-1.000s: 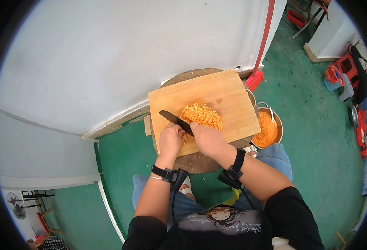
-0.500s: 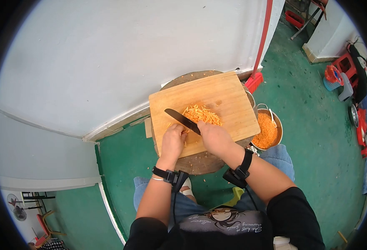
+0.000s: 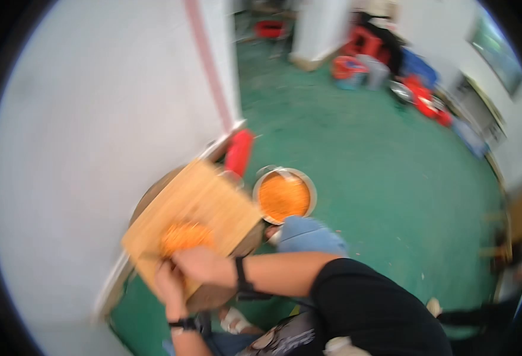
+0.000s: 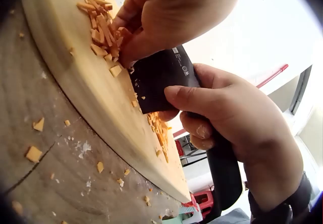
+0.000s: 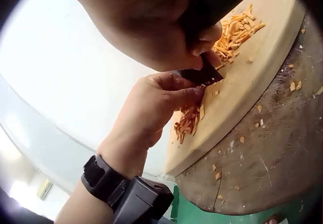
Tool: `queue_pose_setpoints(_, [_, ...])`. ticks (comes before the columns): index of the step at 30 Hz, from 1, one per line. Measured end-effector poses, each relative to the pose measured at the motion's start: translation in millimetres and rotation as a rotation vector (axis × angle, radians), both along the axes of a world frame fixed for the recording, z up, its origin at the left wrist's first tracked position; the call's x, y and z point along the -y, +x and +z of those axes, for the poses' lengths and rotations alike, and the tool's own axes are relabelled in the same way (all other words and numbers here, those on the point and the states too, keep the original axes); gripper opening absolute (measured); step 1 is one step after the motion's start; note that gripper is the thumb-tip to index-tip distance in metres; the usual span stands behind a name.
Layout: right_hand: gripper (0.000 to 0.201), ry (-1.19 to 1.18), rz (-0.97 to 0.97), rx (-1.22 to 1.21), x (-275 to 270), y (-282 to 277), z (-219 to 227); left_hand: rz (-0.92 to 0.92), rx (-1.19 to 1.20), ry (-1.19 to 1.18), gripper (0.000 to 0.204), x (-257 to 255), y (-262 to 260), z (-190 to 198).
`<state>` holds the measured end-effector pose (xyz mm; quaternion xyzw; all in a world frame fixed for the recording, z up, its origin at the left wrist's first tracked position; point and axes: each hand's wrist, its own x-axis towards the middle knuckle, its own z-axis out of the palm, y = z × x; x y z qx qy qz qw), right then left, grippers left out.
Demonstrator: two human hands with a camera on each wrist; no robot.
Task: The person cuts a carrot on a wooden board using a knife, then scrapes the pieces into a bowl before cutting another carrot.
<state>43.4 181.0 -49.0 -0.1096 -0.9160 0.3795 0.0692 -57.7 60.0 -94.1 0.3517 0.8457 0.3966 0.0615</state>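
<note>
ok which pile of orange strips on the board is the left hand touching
The upper-left pile in the left wrist view, against the left hand; the other pile lies across the knife, away from that hand.

The right fingers [image 4: 194,125] are curled, the left fingers [image 4: 135,48] bent nearby.

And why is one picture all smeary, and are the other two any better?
In the head view, everything is smeared, likely from camera movement, so the orange shreds melt into one clump; in the left wrist view, it's sharper, with pale marks visible on the knife; in the right wrist view, the right hand is shadowy while the wall looks washed-out white.
</note>
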Motion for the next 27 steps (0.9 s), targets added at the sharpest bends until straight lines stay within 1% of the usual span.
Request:
queue_pose_setpoints(1, [0.021, -0.047, -0.009, -0.1, 0, 4, -2, -0.019, 0.08, 0.141, 0.005, 0, -1, -1])
queue_pose_setpoints(2, [0.022, -0.039, -0.031, -0.101, 0, 1, -6, -0.022, -0.118, -0.061, 0.006, 1, -1, 3])
queue_pose_setpoints(3, [0.022, -0.038, -0.027, -0.104, 0, -2, -9, 0.016, -0.107, -0.184, 0.008, 0, -1, 7])
queue_pose_setpoints(5, [0.022, -0.05, -0.017, 0.023, -3, -2, -11, -0.016, -0.209, -0.173, 0.008, -3, 11, 20])
queue_pose_setpoints(7, [0.024, -0.051, -0.019, 0.033, -4, 2, -15, -0.053, -0.284, -0.161, 0.009, -5, 14, 20])
queue_pose_setpoints(8, [0.025, -0.07, -0.004, 0.05, 0, 1, -10, -0.07, -0.287, -0.145, 0.009, -1, 10, 23])
queue_pose_setpoints(10, [0.027, -0.084, -0.034, 0.05, 5, 1, -12, -0.061, -0.303, -0.2, 0.009, 1, 8, 19])
queue_pose_setpoints(11, [0.029, -0.111, -0.047, 0.05, 6, -2, -12, -0.07, -0.314, -0.186, 0.009, 0, 5, 17])
queue_pose_setpoints(12, [0.033, -0.222, -0.074, 0.065, 5, -1, -7, -0.057, -0.164, -0.179, 0.008, -3, 3, 16])
queue_pose_setpoints(13, [0.033, -0.214, -0.086, 0.053, 2, 1, -8, -0.045, -0.014, -0.176, 0.006, 0, 0, 11])
queue_pose_setpoints(14, [0.033, -0.208, -0.065, 0.04, 2, 1, -8, -0.095, 0.437, 0.165, 0.015, 17, -35, -53])
queue_pose_setpoints(15, [0.034, -0.2, -0.042, 0.03, 1, 1, -10, -0.103, 0.428, 0.169, 0.015, 13, -35, -49])
queue_pose_setpoints(17, [0.037, -0.17, -0.028, 0.008, 2, 1, -15, -0.092, 0.46, 0.11, 0.019, 13, -23, -26])
queue_pose_setpoints(18, [0.039, -0.237, -0.05, -0.021, 2, 2, -18, -0.094, 0.455, 0.121, 0.019, 11, -17, -16])
queue_pose_setpoints(19, [0.04, -0.302, -0.073, -0.048, 1, 2, -20, -0.082, 0.387, 0.095, 0.017, 7, -10, -3])
queue_pose_setpoints(20, [0.04, -0.294, -0.075, -0.051, 1, 0, -23, -0.071, 0.319, 0.067, 0.016, 5, -5, 9])
queue_pose_setpoints(21, [0.032, -0.21, -0.087, -0.048, -1, -1, -26, -0.077, 0.319, 0.077, 0.016, 4, -2, 24])
queue_pose_setpoints(22, [0.023, -0.126, -0.103, -0.043, -4, -2, -28, -0.16, 0.021, -0.054, 0.017, 3, 0, 38])
queue_pose_setpoints(23, [0.023, -0.118, -0.111, -0.042, -7, -1, -28, -0.237, -0.279, -0.185, 0.019, 1, 2, 44])
queue_pose_setpoints(24, [0.023, -0.112, -0.12, -0.045, -8, 0, -27, -0.242, -0.279, -0.179, 0.019, -1, 3, 44])
queue_pose_setpoints(26, [0.023, -0.103, -0.125, -0.049, -10, 3, -22, -0.099, -0.331, -0.206, 0.023, 0, 3, 41])
queue_pose_setpoints(27, [0.024, -0.058, -0.09, -0.018, -11, 8, -15, -0.098, -0.331, -0.202, 0.023, 1, 2, 41])
